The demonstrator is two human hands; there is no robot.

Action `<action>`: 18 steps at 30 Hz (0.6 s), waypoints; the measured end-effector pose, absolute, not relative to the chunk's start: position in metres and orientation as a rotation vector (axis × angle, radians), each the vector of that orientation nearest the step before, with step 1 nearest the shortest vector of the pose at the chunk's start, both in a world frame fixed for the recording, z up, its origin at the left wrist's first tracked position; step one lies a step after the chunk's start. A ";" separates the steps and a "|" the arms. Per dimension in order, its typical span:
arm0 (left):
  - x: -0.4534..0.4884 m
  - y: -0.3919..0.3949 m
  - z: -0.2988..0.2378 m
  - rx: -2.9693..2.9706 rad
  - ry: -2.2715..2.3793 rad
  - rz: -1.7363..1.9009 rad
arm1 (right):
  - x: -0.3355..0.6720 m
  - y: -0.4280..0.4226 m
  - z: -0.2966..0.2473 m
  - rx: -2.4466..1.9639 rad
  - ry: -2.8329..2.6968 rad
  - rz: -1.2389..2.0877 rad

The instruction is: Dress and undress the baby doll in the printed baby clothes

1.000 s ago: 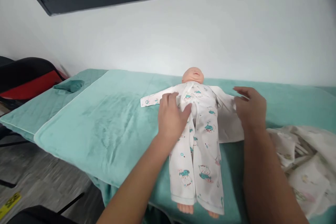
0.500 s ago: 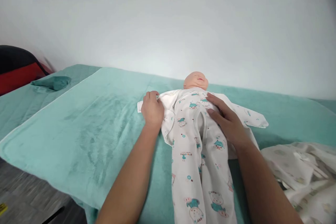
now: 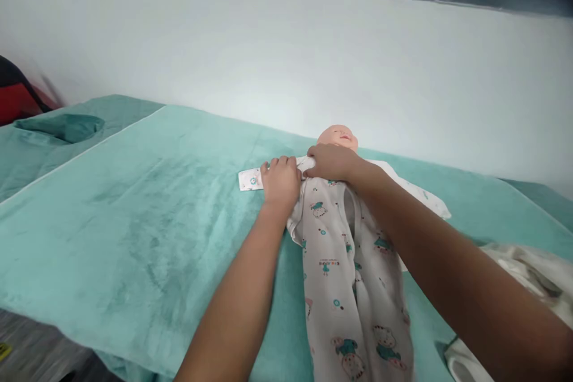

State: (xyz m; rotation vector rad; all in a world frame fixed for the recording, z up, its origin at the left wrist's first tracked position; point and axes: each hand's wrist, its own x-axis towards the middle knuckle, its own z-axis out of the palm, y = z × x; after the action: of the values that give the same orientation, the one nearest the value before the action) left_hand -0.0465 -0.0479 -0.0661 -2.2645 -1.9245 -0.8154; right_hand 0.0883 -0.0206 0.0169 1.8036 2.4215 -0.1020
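Observation:
A baby doll [image 3: 338, 136] lies on its back on a teal towel [image 3: 134, 203], dressed in a white romper [image 3: 344, 268] with small teal animal prints. My left hand [image 3: 280, 180] rests closed on the romper's left sleeve near the shoulder, fingers curled over the cloth. My right hand [image 3: 331, 161] reaches across the doll's chest and grips the romper at the neckline, just below the chin. The two hands nearly touch. The sleeve's cuff [image 3: 250, 179] sticks out flat to the left of my left hand.
A crumpled pale printed cloth [image 3: 523, 274] lies at the right edge. A folded dark teal cloth [image 3: 62, 127] sits at the far left, with a black and red chair [image 3: 15, 98] behind it. A white wall runs close behind the doll.
My right hand has slid from the doll's belly up to the neckline. My left hand has shifted slightly right along the sleeve. The camera has dipped and moved left.

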 end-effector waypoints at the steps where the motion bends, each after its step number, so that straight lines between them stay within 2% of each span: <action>1: -0.048 -0.046 -0.066 -2.239 -1.958 -0.817 | 0.081 -0.017 0.018 1.771 2.344 -0.057; 4: -0.053 -0.044 -0.063 -2.191 -2.025 -0.834 | 0.071 -0.013 0.017 1.746 2.222 0.041; 12: -0.058 -0.050 -0.051 -2.202 -2.131 -0.945 | 0.101 -0.022 0.020 1.883 2.319 0.156; 18: -0.057 -0.048 -0.052 -2.212 -2.210 -0.975 | 0.085 -0.022 0.009 1.425 2.492 0.146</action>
State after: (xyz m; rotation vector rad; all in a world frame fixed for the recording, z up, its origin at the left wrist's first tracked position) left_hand -0.0572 -0.0484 -0.0523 -2.2120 -2.2096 -0.9748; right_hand 0.0848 -0.0221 0.0094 1.4246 2.4923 0.1456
